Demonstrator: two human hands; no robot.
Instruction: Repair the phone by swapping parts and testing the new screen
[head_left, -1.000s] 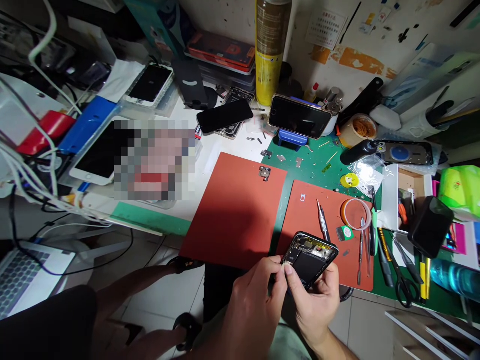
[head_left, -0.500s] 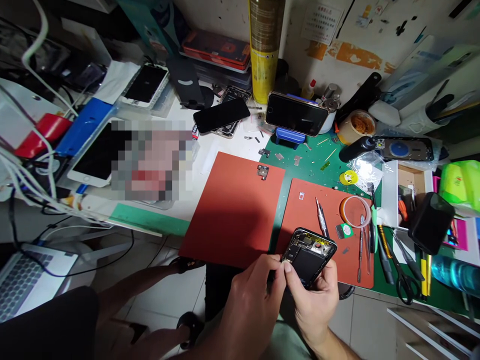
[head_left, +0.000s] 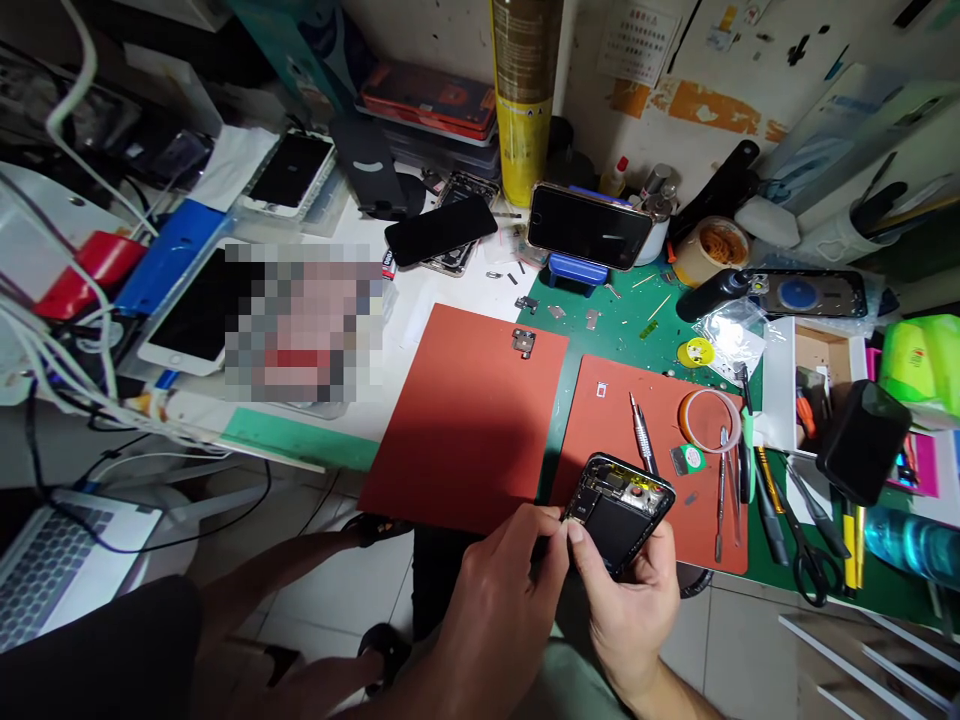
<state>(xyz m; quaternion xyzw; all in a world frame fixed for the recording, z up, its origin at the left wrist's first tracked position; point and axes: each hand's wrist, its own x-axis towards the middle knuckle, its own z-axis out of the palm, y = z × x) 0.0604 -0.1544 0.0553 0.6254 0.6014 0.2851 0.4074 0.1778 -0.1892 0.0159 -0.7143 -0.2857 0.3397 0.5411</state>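
Note:
An opened smartphone, its inner board and dark battery area showing, is tilted above the front edge of the bench. My right hand is closed around its lower right side, the thumb lying on the near left edge. Against that same edge, the fingertips of my left hand are pinched together. Whatever is between them is hidden or too small to name. Behind the phone, a pen-like metal tool lies on the right red mat. The left red mat bears a small metal part.
Tweezers, a tape roll and scissors lie to the right. A phone on a blue stand and a yellow spray can stand behind. Cables hang at the left, where another person's legs show below.
The view has shifted very slightly. Both hands and the phone keep nearly the same pose, with my left fingertips still at the phone's edge.

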